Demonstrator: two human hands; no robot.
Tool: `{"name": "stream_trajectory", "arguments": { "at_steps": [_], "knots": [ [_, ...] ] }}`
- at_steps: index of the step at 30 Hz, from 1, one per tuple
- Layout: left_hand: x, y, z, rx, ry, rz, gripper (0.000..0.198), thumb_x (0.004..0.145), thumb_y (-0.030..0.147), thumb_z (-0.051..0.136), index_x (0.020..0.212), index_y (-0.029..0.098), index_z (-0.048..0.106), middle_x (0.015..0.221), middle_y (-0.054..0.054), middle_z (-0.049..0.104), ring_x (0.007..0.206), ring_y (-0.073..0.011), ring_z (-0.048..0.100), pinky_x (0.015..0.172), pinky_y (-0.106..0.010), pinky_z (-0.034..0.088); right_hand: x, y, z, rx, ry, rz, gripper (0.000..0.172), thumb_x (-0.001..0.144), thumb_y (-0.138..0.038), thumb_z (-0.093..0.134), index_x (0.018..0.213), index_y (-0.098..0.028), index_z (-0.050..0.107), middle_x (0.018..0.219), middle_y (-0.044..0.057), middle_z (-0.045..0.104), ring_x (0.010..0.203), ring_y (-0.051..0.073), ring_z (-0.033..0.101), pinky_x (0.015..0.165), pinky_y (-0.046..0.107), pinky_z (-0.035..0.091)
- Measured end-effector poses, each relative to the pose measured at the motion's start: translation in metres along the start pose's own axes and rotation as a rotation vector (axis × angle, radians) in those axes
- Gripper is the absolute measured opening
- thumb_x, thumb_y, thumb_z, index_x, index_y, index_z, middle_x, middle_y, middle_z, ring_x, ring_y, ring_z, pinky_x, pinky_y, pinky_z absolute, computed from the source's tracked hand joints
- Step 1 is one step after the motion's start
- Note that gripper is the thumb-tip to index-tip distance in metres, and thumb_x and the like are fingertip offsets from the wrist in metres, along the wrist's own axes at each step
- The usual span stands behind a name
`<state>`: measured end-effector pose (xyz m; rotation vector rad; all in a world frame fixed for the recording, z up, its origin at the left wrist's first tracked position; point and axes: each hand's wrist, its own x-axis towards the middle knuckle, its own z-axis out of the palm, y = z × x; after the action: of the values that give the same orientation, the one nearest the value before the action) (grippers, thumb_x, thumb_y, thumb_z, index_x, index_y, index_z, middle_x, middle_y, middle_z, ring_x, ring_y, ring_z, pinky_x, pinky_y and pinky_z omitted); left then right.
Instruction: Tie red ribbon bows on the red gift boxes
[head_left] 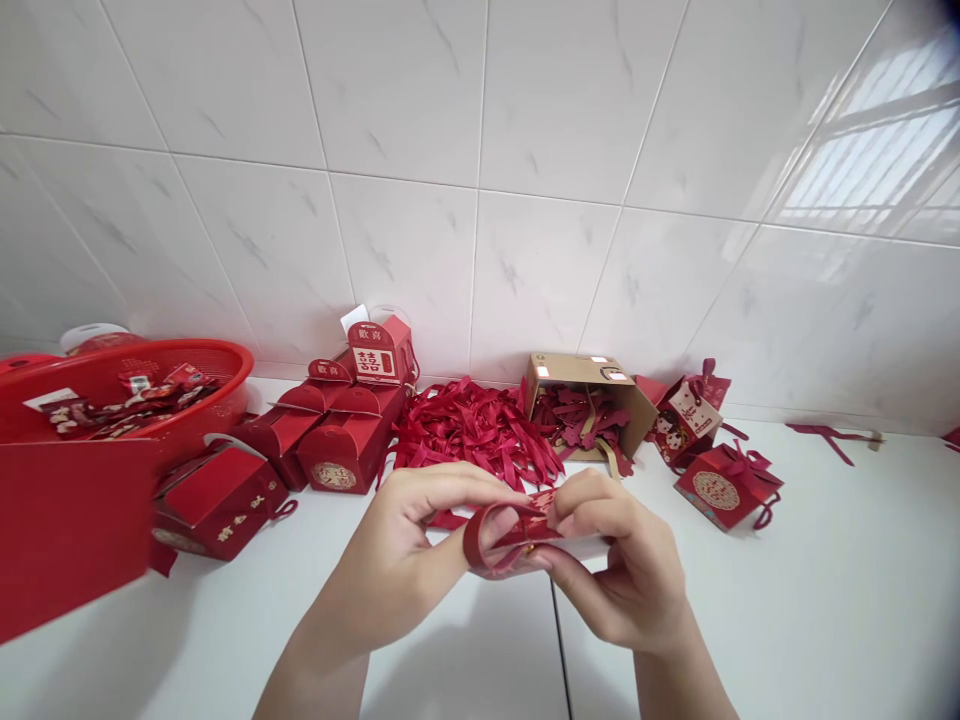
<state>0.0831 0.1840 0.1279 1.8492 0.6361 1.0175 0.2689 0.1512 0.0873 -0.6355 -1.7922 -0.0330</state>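
Both my hands meet above the white counter and pinch one red ribbon (496,540) that curls into a loop between them. My left hand (409,560) grips the loop's left side with thumb and fingers closed. My right hand (619,565) pinches the ribbon's right end, where a small red patterned tag (541,502) shows. Just behind my hands lies a pile of red ribbons (472,428).
A tipped cardboard box (592,385) spills red pieces at the back. Red gift boxes (341,420) stand left of the pile, two finished boxes (724,480) to the right. A red basket (127,385) with packets sits far left, a red sheet (67,530) before it. Tiled wall behind.
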Motion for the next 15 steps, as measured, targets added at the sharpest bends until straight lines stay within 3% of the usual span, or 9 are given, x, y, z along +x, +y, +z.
{"name": "stream_trajectory", "arguments": {
  "at_steps": [3,15],
  "knots": [
    [0.0009,0.0006,0.0005,0.012,0.037,-0.036,0.014,0.082,0.025,0.064,0.08,0.018,0.076,0.076,-0.007,0.071,0.069,-0.0173,0.066,0.061,-0.023,0.056,0.0005,-0.001,-0.0009,0.003,0.009,-0.001,0.024,0.078,-0.009,0.06,0.096,-0.021,0.049,0.074,0.002,0.057,0.061,0.016,0.055,0.052,0.029,0.047],
    [-0.0021,-0.0027,0.0032,-0.041,-0.001,-0.056,0.013,0.083,0.024,0.064,0.079,0.018,0.075,0.076,-0.006,0.07,0.07,-0.0172,0.065,0.063,-0.024,0.055,0.0004,0.0011,-0.0028,-0.005,0.024,0.014,0.024,0.078,-0.009,0.061,0.094,-0.022,0.049,0.074,0.002,0.056,0.062,0.015,0.055,0.052,0.028,0.048]
  ]
}}
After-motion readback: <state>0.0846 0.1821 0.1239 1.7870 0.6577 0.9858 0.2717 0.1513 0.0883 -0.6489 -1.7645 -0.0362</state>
